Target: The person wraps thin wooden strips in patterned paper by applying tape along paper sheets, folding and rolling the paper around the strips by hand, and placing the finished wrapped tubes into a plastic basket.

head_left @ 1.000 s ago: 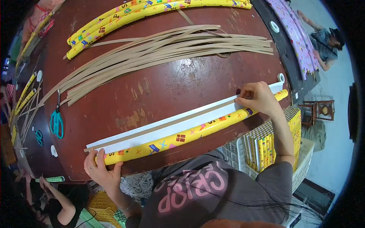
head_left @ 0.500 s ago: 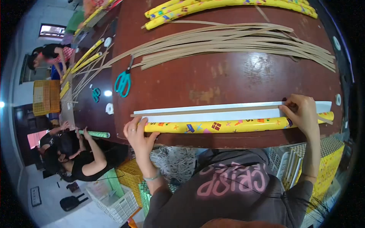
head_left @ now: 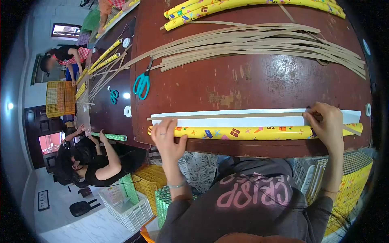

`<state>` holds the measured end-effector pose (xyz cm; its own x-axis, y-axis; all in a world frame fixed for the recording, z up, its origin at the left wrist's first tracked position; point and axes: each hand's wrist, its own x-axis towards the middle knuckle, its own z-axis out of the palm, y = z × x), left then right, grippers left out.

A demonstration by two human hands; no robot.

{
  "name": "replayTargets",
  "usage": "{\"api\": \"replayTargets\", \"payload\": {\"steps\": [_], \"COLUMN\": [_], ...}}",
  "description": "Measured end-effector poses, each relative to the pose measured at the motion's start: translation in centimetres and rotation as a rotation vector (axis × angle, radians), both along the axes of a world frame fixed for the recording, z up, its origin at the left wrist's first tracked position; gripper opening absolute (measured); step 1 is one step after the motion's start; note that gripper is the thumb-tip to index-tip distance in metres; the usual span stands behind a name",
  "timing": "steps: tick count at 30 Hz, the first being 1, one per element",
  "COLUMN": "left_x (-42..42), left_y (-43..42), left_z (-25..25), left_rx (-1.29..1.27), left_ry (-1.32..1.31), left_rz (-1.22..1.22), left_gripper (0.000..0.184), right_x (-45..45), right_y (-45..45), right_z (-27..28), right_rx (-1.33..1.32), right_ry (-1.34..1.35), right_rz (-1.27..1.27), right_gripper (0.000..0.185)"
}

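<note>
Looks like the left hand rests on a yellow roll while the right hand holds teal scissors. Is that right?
Not quite: in the head view, the right hand holds a brown strip instead. The left hand does rest on a yellow roll.

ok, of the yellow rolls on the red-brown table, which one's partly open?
The yellow roll nearest the grey shirt: its white inner side is exposed, with a brown strip along it. The far rolls show only printed yellow.

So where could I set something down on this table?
Mainly between the brown strip bundle and the white sheet, right of the teal scissors; a sliver between the yellow roll and the near edge. Crowded around left hand, right hand and far yellow rolls.
</note>
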<state>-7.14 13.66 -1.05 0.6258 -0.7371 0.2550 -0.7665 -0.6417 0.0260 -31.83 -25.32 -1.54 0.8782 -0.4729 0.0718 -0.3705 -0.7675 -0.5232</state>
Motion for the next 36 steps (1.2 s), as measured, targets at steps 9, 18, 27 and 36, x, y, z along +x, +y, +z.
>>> {"api": "replayTargets", "payload": {"steps": [9, 18, 27, 36], "left_x": [-6.9, -13.2, -15.3, -15.0], "left_y": [-10.6, -19.5, -22.4, -22.2], "left_z": [-0.4, -1.0, -1.6, -1.4], "left_rx": [-0.166, -0.178, -0.218, -0.224], "left_ry": [0.162, 0.213, 0.216, 0.227], "left_rz": [-0.299, -0.519, -0.609, -0.613], "left_gripper": [0.061, 0.065, 0.056, 0.054], "right_x": [0.1, 0.0, -0.2, -6.2], "right_y": [-0.2, -0.6, -0.7, -6.7], "right_z": [0.2, 0.0, 0.2, 1.9], "right_rx": [-0.028, -0.037, -0.082, 0.068], "right_ry": [-0.005, -0.011, -0.032, 0.039], "right_rz": [0.022, 0.064, 0.08, 0.04], "right_gripper": [0.021, 0.022, 0.022, 0.014]}}
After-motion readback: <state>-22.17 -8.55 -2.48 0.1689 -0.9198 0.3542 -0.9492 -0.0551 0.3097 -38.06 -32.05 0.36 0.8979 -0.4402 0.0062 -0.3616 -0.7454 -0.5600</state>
